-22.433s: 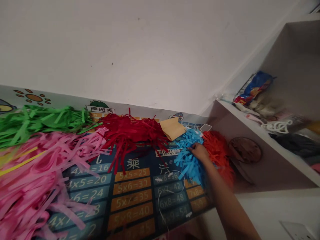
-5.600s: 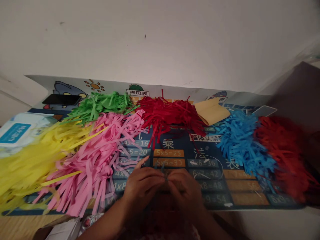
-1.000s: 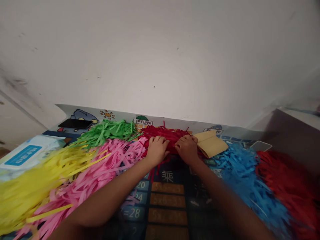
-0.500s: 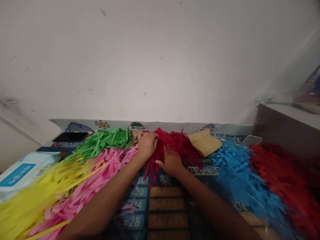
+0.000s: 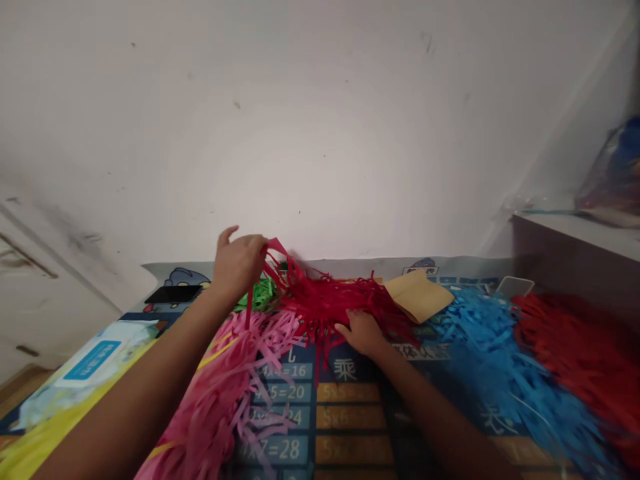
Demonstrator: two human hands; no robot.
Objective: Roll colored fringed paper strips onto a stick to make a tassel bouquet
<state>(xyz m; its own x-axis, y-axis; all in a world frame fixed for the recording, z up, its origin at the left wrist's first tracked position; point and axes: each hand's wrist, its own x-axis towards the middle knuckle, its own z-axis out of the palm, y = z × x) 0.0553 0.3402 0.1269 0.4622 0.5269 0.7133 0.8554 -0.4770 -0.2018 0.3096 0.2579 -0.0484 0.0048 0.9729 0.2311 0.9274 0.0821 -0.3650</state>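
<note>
A loose heap of dark red paper strips (image 5: 325,297) lies at the back middle of the table. My left hand (image 5: 241,263) is raised to the left of it, fingers closed on several red strips that stretch back to the heap; its thumb or one finger sticks up. On the near right side of the heap rests my right hand (image 5: 364,331), its fingers spread over the strips and partly buried. Beneath my left forearm are pink strips (image 5: 210,393), and green strips (image 5: 263,295) show just beyond my left wrist.
Yellow strips (image 5: 30,443) and a wipes pack (image 5: 90,360) lie left, a black phone (image 5: 173,294) behind. Right of the heap are folded tan paper (image 5: 419,295), blue strips (image 5: 500,360) and brighter red strips (image 5: 575,353), beside a cabinet (image 5: 575,260). A wall (image 5: 320,133) rises behind.
My left hand has moved left and up from the heap, drawing red strips out with it. My right hand stays on the heap. The view has shifted slightly.
</note>
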